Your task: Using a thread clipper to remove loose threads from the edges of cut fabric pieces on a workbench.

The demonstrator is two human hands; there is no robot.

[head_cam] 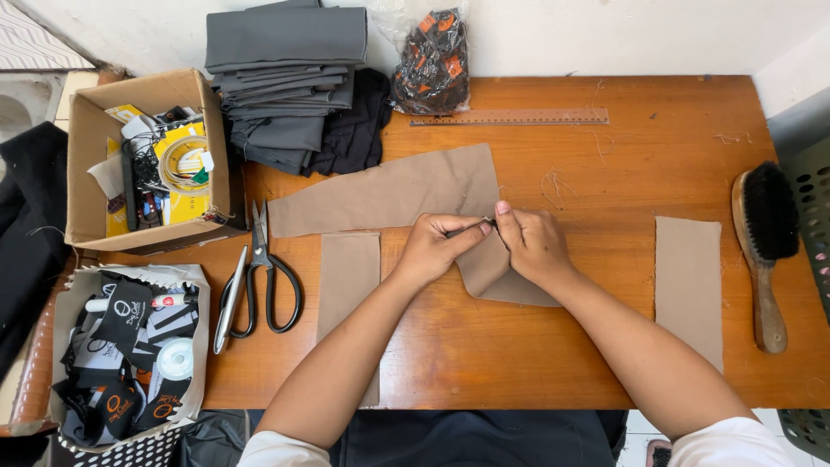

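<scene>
Tan fabric piece (406, 192) lies across the middle of the wooden table (657, 138), just right of the black scissors (264, 281), its folded lower end pinched between the left hand (437, 246) and right hand (532, 242). Both hands are closed narrowly on the cloth edge; it is best worked taut and flat, fingertips close together. What the fingertips grip, perhaps a small dark tool or thread, is too small to tell.
</scene>
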